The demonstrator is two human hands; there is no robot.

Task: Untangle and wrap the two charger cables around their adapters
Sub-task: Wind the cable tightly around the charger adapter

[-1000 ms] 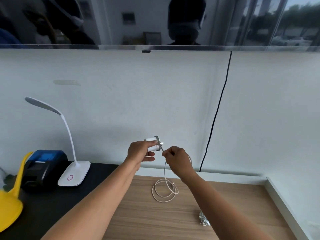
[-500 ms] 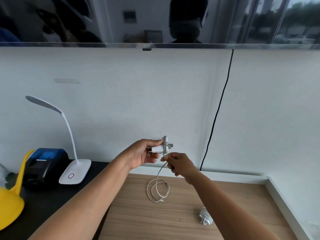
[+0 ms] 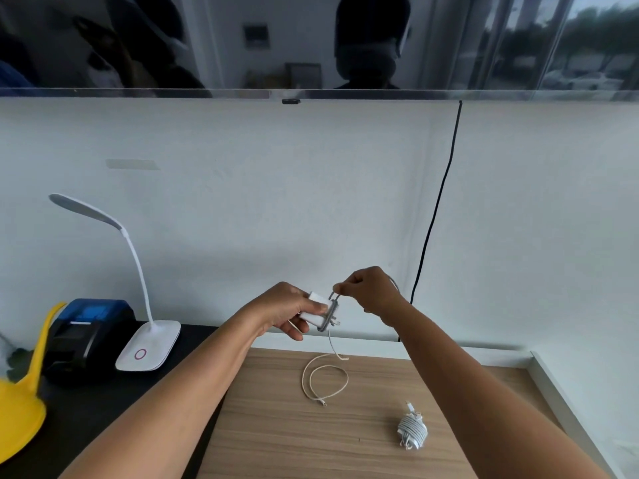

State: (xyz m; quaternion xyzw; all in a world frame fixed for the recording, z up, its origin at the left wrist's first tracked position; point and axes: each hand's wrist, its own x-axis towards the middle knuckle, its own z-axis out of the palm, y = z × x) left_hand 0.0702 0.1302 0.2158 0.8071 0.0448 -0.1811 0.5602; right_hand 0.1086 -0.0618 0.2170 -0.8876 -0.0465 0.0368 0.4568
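One charger (image 3: 411, 430) lies wrapped on the surface (image 3: 276, 444), below the right hand (image 3: 370, 292); the left hand (image 3: 283, 312) has its grip curled round the other adapter (image 3: 318, 311); the right grip pinches its cable (image 3: 303, 378) just above; much still hangs loose, left to wind.

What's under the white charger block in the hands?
Below the adapter, its loose cable hangs and loops on the wooden table. The left hand covers much of the adapter, so its underside is hidden.

White wall (image 3: 242, 202), wooden desk (image 3: 311, 444), reflective window (image 3: 518, 39) above
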